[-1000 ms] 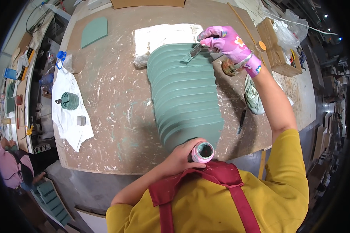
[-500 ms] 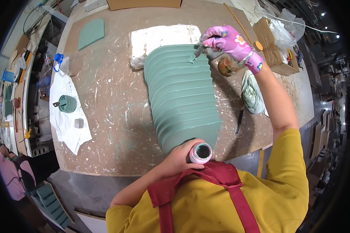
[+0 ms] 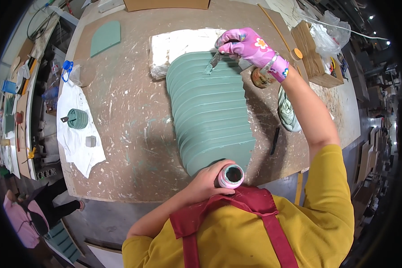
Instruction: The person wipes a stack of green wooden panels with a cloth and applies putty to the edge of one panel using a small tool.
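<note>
A long green ribbed piece (image 3: 212,116), made of overlapping rounded layers, lies on the worktable with its far end against a white wrapped block (image 3: 176,42). Over that far end, my right hand (image 3: 250,48), in a pink flowered glove, grips a paintbrush (image 3: 213,63) whose bristles touch one of the upper layers. Close to my body, my bare left hand (image 3: 206,181) is wrapped round a small pinkish jar (image 3: 232,175). The jar's mouth is open, with green paint around its rim. Beneath my left hand, the near end of the ribbed piece is partly hidden.
On the left, a green cup (image 3: 78,119) and a grey block (image 3: 90,141) sit on white cloth (image 3: 76,147). A green rounded panel (image 3: 106,38) lies at the back. To the right are a stained jar (image 3: 262,78), a crumpled cloth (image 3: 288,109) and a cardboard box (image 3: 315,53).
My right hand has moved the paintbrush left along the layer. My left hand and the jar stay put. At the lower left, another person has shifted position.
</note>
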Tool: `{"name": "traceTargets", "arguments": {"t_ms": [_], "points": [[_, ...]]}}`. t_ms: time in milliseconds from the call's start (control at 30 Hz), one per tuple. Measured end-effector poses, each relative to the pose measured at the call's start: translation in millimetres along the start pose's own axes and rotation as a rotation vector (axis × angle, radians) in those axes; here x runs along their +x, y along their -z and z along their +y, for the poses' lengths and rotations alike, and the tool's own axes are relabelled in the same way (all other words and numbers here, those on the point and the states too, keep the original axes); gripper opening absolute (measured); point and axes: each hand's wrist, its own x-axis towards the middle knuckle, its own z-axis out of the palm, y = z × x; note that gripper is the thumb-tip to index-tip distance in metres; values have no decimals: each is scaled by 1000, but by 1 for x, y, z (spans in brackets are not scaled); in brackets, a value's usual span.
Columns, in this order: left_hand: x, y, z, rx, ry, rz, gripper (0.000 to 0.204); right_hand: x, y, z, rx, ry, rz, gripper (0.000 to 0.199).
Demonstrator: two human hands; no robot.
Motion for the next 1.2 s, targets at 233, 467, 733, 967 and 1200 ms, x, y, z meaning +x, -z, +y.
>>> {"name": "traceTargets", "arguments": {"t_ms": [233,467,733,967,1200], "points": [[0,0,0,-23,16,6,71,-7,-2,-10,37,-29,42,20],[0,-1,-1,-25,21,-5,71,-4,0,6,21,-10,126,16],[-1,-2,-2,-11,19,0,71,2,-16,9,40,113,74,19],[-1,-1,-2,-20,-6,19,70,0,-12,2,41,6,106,16],[-1,1,0,-24,3,8,70,-6,-9,-8,106,50,206,18]]}}
